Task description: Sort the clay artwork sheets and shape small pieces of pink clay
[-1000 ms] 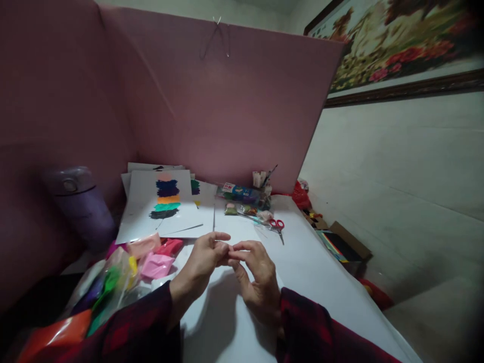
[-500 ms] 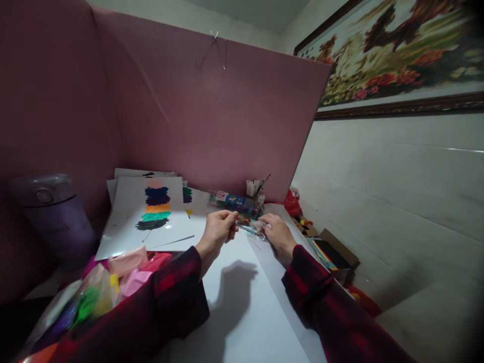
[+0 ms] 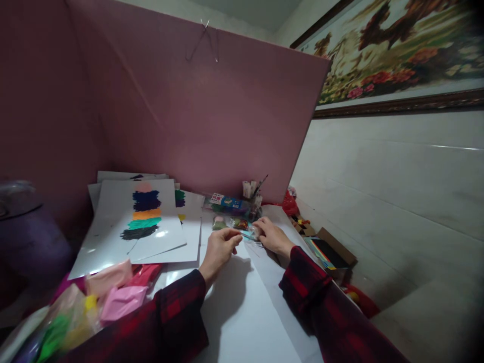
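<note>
Above the white sheet (image 3: 249,312), my left hand (image 3: 223,249) pinches one end of a thin rod-like piece. My right hand (image 3: 274,237) is closed on a small clear plastic wrapping (image 3: 255,232), close to the thin piece's other end. Thin metallic-looking pieces lie beneath its fingers, too small to name. Just beyond my hands are two small packets, one greenish (image 3: 219,223) and one brown and orange (image 3: 239,223). A clear pack with a blue label (image 3: 227,202) lies behind them.
Painted sheets (image 3: 113,222) lie at the left, with bagged coloured clay (image 3: 123,302) in front and a purple bottle (image 3: 30,247) beside them. A holder with brushes (image 3: 250,190) stands at the back. An open box (image 3: 328,252) is on the right. Pink panels (image 3: 196,116) rise behind.
The view has shifted slightly. My left hand has lowered a little, and the two small packets beyond it show more clearly. My right hand stays at the clear wrapping.
</note>
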Demonstrator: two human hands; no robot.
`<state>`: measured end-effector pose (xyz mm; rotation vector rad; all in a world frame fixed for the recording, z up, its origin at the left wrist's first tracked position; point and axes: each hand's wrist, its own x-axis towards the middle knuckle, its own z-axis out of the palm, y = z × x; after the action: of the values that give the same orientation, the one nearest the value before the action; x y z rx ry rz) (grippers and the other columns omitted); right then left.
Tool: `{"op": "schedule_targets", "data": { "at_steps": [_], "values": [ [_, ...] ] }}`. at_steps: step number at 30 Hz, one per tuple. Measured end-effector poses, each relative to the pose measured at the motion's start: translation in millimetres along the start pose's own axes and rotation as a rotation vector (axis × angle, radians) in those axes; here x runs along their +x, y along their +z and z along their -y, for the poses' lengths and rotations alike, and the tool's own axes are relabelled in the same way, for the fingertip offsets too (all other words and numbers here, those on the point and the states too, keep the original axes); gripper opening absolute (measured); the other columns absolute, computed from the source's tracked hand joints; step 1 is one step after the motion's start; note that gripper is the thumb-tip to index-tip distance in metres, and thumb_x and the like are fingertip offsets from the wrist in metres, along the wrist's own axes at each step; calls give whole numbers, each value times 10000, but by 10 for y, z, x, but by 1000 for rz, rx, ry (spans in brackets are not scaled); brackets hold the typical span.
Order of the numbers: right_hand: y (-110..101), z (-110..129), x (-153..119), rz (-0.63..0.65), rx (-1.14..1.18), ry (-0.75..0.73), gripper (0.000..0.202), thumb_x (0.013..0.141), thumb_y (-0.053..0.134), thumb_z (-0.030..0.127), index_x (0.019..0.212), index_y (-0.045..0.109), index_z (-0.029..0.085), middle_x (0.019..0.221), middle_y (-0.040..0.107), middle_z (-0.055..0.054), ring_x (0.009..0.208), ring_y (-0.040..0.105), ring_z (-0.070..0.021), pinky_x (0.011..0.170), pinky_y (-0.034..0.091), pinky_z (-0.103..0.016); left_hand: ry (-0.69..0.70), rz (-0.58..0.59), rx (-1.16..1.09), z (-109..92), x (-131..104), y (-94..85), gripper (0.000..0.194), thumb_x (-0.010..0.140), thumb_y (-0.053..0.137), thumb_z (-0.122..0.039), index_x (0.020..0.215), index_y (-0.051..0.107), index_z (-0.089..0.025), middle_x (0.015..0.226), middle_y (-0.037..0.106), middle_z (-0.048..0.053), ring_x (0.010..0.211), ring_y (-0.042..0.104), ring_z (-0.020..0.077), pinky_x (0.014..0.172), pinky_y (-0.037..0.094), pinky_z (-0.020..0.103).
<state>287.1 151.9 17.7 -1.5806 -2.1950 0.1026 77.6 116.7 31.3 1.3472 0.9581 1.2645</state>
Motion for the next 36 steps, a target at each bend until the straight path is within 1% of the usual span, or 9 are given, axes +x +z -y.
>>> {"op": "schedule_targets", "data": {
  "at_steps": [4, 7, 9, 12, 15, 22, 28, 32, 36],
  "values": [
    [-87, 10, -25, -39, -4, 33, 380, 681, 540, 146, 1055, 588, 193, 948, 623, -37, 778, 567, -172, 668, 383, -251, 21, -26, 28, 45, 4, 9, 147, 641, 656, -172, 777, 674, -120, 524, 568, -21, 432, 533, 96, 361, 367, 171],
    [-176, 97, -32, -104, 3, 42, 380, 697, 537, 189, 1077, 563, 188, 930, 628, -34, 743, 549, -167, 669, 380, -260, 35, -46, 29, 15, -28, 12, 102, 662, 642, -191, 736, 643, -121, 539, 570, -14, 451, 562, 120, 357, 384, 187],
    [-219, 197, -33, -126, 62, -22, 379, 693, 531, 182, 1070, 569, 191, 970, 624, -32, 764, 549, -157, 698, 392, -255, 63, -59, 23, -25, -58, 9, 113, 689, 641, -229, 730, 649, -123, 567, 579, -1, 484, 563, 121, 369, 389, 187],
    [-228, 361, -36, -104, 187, -156, 369, 680, 531, 156, 1042, 594, 190, 945, 620, -22, 731, 540, -139, 688, 404, -244, 120, -88, 9, -69, -88, -2, 172, 702, 665, -286, 781, 699, -136, 783, 643, 53, 622, 577, 122, 420, 413, 178],
    [-184, 489, -49, -60, 255, -208, 369, 680, 536, 137, 1038, 606, 186, 903, 620, -18, 689, 524, -130, 661, 403, -240, 136, -71, -17, -58, -88, -21, 219, 685, 691, -323, 803, 733, -144, 922, 652, 80, 686, 582, 137, 448, 440, 196],
    [-105, 685, -246, -103, 285, -197, 328, 723, 543, 122, 1041, 602, 175, 914, 620, -33, 747, 529, -144, 697, 403, -253, 28, -4, -100, 37, -86, -24, 228, 622, 735, -293, 750, 726, -105, 721, 689, 80, 568, 576, 140, 445, 447, 227],
    [-43, 758, -436, -182, 340, -136, 293, 729, 545, 109, 1010, 585, 183, 876, 594, -23, 713, 526, -142, 649, 401, -247, -24, 29, -148, 44, -80, -13, 327, 551, 777, -329, 762, 642, -119, 608, 622, 8, 506, 546, 117, 454, 437, 223],
    [-12, 792, -482, -228, 344, -124, 351, 703, 553, 75, 1038, 586, 175, 923, 599, -45, 768, 540, -154, 689, 419, -254, -59, 106, -110, 21, -64, -45, 295, 546, 786, -322, 664, 628, -102, 530, 588, 6, 422, 472, 81, 419, 367, 203],
    [46, 863, -538, -251, 311, -143, 341, 723, 548, 72, 1051, 584, 160, 923, 588, -53, 770, 534, -153, 699, 424, -255, -59, 71, -46, 48, -44, -80, 247, 553, 769, -280, 591, 576, -131, 473, 546, -28, 382, 420, 62, 382, 292, 185]
  ]
}}
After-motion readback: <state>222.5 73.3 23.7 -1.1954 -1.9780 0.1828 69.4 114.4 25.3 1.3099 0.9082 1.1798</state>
